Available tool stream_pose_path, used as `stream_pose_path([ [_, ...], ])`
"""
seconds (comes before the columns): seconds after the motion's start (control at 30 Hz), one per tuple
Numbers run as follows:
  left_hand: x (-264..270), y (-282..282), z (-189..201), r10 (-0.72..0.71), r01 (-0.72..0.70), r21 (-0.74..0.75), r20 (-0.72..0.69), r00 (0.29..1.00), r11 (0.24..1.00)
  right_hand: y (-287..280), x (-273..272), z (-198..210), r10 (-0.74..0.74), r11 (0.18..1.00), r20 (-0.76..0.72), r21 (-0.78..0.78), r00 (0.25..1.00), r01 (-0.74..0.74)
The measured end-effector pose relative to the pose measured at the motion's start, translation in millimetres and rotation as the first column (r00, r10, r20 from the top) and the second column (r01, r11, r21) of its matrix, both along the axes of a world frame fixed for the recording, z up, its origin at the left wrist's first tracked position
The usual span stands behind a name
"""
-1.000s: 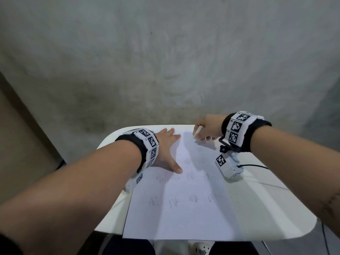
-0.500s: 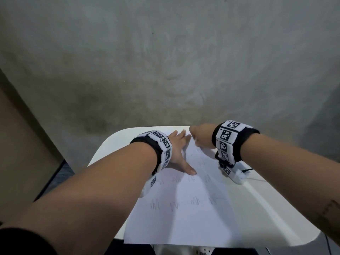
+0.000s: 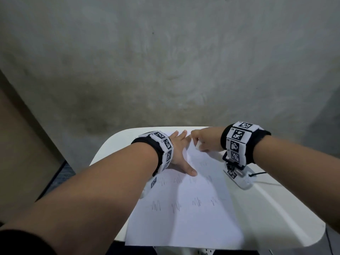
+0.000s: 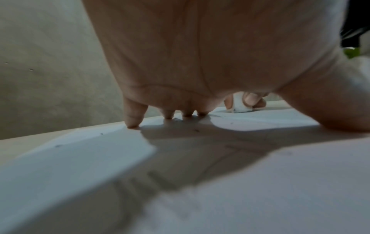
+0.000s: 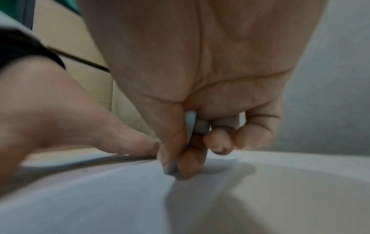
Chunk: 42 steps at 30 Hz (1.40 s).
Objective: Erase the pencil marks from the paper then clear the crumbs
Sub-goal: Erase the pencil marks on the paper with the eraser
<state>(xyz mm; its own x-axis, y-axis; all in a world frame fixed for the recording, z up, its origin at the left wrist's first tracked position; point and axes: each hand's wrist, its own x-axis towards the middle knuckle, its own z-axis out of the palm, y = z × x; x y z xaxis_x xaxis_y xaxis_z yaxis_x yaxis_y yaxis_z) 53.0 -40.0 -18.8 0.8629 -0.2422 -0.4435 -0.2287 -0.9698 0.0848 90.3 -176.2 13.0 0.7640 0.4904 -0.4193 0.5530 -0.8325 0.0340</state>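
Table: white tabletop [image 3: 276,208], rounded corners
Wall: grey concrete [image 3: 165,61] behind
Panel: tan board [image 3: 22,144] at left
Cable: thin black cord [image 3: 257,174] on tabletop

My white paper [image 3: 185,214] lies flat on the surface, rows of grey pencil scribbles [image 3: 176,206] across its near half. The small white eraser [image 4: 239,105] stands on end on its far part, smudged grey at the tip.

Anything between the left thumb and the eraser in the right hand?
Only bare paper, seen in the head view: left hand thumb pressed flat, eraser pinched in right hand.
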Motion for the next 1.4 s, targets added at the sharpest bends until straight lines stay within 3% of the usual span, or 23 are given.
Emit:
stream_pose_path([
  [0.1, 0, 0, 0, 0.005, -0.005, -0.017, 0.006, 1.0, 1.0, 6, -5, 4, 0.03, 0.999, 0.039, -0.04, 0.999, -0.028],
  [0.2, 2, 0, -1, 0.017, -0.017, -0.045, -0.004, 1.0, 0.999, 9, -13, -2, 0.093, 0.993, -0.023, -0.07, 0.995, -0.094],
  [0.33, 1, -1, -1, -0.001, 0.001, 0.024, -0.003, 1.0, 1.0, -1, 2, 5, -0.04, 0.999, 0.044, -0.028, 0.998, 0.041],
  [0.47, 1, 0, 0, 0.004, -0.004, -0.024, 0.003, 1.0, 1.0, 9, -13, 1, 0.098, 0.991, 0.005, -0.088, 0.995, -0.098],
  [0.6, 1, -1, -1, -0.006, 0.005, 0.035, 0.005, 1.0, 0.999, -5, 3, 3, -0.037, 0.999, 0.051, -0.019, 0.998, 0.038],
  [0.73, -1, 1, 0, -0.022, 0.022, 0.007, 0.015, 1.0, 1.0, 2, -10, -1, 0.053, 0.997, 0.038, -0.054, 0.998, -0.051],
  [0.8, 0, 1, -1, -0.026, 0.026, 0.022, 0.012, 1.0, 0.999, -6, -8, -3, 0.006, 1.0, -0.001, -0.019, 1.0, -0.006],
  [0.9, 0, 0, -3, -0.009, 0.009, 0.043, 0.017, 1.0, 0.999, -12, -1, 4, -0.069, 0.997, 0.067, -0.025, 0.995, 0.071],
  [1.03, -1, 0, -1, -0.031, 0.03, 0.03, 0.021, 0.999, 0.999, -3, -14, -3, 0.039, 0.998, 0.003, -0.044, 0.999, -0.038],
  [1.17, 0, 2, -5, -0.008, 0.008, 0.038, 0.015, 1.0, 0.999, -17, 0, 5, -0.101, 0.995, 0.059, -0.007, 0.993, 0.102],
  [1.3, 1, 1, -5, -0.018, 0.017, 0.056, 0.015, 1.0, 0.998, -11, -10, -5, -0.017, 1.0, 0.011, -0.023, 1.0, 0.017],
  [1.4, 3, 1, -6, -0.008, 0.007, 0.052, 0.012, 1.0, 0.999, -21, 1, 0, -0.131, 0.991, 0.018, 0.023, 0.991, 0.13],
])
